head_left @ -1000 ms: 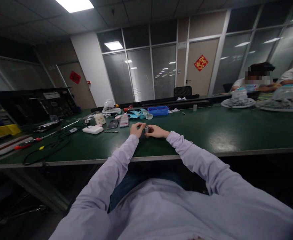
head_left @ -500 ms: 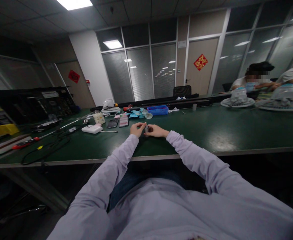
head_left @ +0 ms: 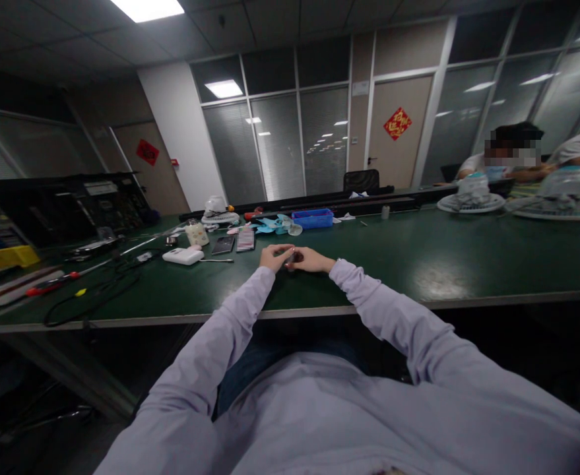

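Between my hands, over the near part of the green table (head_left: 369, 264), is a small grey cylinder (head_left: 290, 264), mostly covered by fingers. My right hand (head_left: 314, 259) is closed round it from the right, with thumb and fingers bent. From the left, my left hand (head_left: 274, 256) reaches across, its fingers closed over the top of the cylinder. Too little of the cylinder shows to tell its exact kind.
Left of my hands lie a white box-shaped device (head_left: 183, 256) with a cable, a dark phone-like slab (head_left: 223, 245), a printed card (head_left: 245, 239) and a jar (head_left: 197, 233). Behind are light-blue fan blades (head_left: 270, 225) and a blue tray (head_left: 312, 218). Co-workers sit at far right.
My left fingers have shifted slightly to the right over the top of the small grey cylinder, hiding more of it. My right hand has stayed nearly still.
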Demonstrator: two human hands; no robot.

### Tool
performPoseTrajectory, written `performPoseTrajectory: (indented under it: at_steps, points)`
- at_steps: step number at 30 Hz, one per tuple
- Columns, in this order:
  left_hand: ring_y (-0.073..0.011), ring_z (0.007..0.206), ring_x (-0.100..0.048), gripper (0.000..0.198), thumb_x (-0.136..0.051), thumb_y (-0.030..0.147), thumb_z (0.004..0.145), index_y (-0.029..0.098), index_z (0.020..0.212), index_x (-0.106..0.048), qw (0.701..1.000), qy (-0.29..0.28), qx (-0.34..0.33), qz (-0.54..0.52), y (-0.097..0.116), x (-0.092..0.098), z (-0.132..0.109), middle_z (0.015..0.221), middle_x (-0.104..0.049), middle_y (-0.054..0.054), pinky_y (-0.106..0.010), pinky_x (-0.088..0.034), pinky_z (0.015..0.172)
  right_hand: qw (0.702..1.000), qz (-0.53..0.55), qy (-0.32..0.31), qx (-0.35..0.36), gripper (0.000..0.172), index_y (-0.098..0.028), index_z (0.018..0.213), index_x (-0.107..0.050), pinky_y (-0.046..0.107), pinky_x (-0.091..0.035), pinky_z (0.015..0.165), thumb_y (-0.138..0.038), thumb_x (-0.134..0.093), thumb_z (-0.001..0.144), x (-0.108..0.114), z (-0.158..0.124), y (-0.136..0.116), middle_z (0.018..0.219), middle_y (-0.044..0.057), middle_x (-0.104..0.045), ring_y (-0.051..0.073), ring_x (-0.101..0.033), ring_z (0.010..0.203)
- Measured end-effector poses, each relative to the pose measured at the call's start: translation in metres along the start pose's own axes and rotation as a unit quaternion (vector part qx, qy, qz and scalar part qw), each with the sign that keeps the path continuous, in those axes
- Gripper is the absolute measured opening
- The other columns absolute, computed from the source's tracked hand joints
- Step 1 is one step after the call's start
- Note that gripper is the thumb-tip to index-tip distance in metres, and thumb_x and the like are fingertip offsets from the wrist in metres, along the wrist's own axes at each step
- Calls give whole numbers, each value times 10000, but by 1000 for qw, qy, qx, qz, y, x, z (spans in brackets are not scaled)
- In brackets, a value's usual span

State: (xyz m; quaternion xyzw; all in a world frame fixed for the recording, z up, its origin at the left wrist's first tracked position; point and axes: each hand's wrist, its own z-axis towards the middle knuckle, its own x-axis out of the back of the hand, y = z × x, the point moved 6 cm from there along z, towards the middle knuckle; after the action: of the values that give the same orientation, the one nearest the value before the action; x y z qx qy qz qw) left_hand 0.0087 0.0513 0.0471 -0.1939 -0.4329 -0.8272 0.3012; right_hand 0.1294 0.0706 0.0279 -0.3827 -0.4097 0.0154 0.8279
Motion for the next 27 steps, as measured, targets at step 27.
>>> performPoseTrajectory:
  at_steps: [27]
  points:
    - [-204, 1054, -586, 240, -550, 325, 915, 208, 1119, -598, 982, 74, 162, 60, -52, 14, -7, 1218, -583, -82, -413, -503, 900, 1000, 5, 1, -13, 270, -142, 1143, -578, 383, -548, 786, -301, -578, 925, 3, -2, -2, 1104, 73, -621, 190, -635, 918]
